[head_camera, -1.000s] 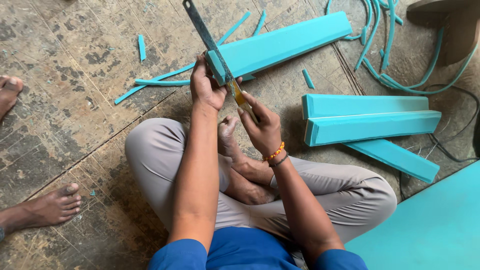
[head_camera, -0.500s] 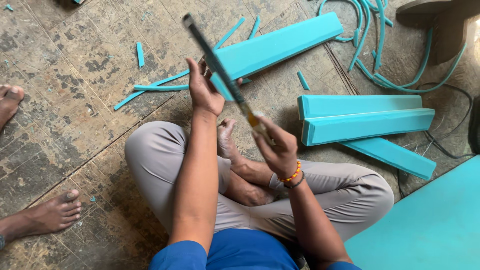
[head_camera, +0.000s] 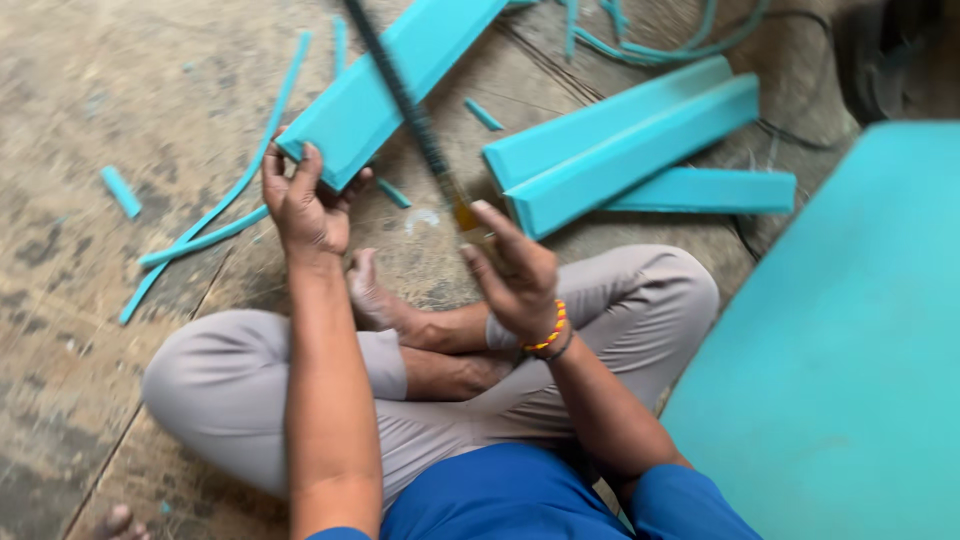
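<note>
My right hand (head_camera: 515, 275) is closed around the yellowish handle of a long dark saw blade (head_camera: 400, 95), fingers wrapped over it just above my crossed legs, and the blade slants up and away to the left until it leaves the top of the view, blurred along its length. My left hand (head_camera: 305, 200) presses down on the near end of a long teal foam plank (head_camera: 395, 80), fingers spread over its corner and thumb against the side, so it pins the plank rather than curling round it. The blade crosses over that plank near its middle; I cannot tell whether it touches the foam. The plank lies flat on the worn concrete floor (head_camera: 90, 90), running from my left hand up toward the top edge. To the right of the blade sits a stack of teal foam bars (head_camera: 630, 140), just beyond my right knee. Thin teal foam strips (head_camera: 210, 235) trail across the floor on the left. A large teal foam sheet (head_camera: 850, 350) fills the right side beside my leg.
</note>
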